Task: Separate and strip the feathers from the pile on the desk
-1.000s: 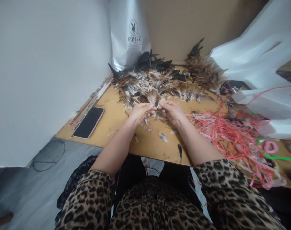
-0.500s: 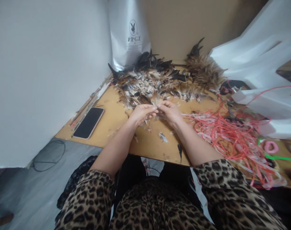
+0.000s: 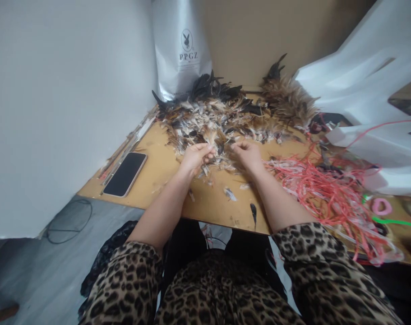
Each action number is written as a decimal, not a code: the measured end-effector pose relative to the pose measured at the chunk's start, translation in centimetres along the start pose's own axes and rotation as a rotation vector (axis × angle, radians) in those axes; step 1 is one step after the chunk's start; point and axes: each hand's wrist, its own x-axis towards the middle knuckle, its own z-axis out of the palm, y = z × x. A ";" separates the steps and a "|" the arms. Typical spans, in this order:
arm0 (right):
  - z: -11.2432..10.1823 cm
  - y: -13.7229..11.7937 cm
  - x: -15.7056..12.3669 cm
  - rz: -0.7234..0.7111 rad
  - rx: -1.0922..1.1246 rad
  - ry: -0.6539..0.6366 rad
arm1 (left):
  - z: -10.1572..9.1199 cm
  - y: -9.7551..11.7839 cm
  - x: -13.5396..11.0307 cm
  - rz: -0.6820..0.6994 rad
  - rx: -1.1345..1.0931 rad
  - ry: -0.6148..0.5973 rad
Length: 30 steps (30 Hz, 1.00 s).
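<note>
My left hand (image 3: 197, 158) is closed in a pinch on a light tan feather (image 3: 210, 136), whose fluffy part points up from the fingertips. To its right, my right hand (image 3: 247, 154) is also pinched, thumb against forefinger; what it holds, if anything, is too small to make out. Both hands are at the near edge of a heap of brown, cream and black feathers (image 3: 205, 110) on the wooden table (image 3: 164, 167). Small loose feathers, one of them white and grey (image 3: 230, 194), lie on the wood between my forearms.
A phone (image 3: 125, 174) lies at the left. Tangled pink and red strings (image 3: 323, 189) cover the right side, beside a pink ring (image 3: 381, 206). A brown feather bundle (image 3: 288, 97) is at the back right. A silver-white bag (image 3: 181, 49) stands behind the heap; white bags (image 3: 354, 76) are at right.
My hands have parted: the right moved a little rightward, the left slightly left and up. The tan feather stays with my left hand.
</note>
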 end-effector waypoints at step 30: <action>1.5 -2.6 -1.8 0.068 0.144 -0.094 | -0.1 0.1 -0.1 -0.097 -0.092 0.004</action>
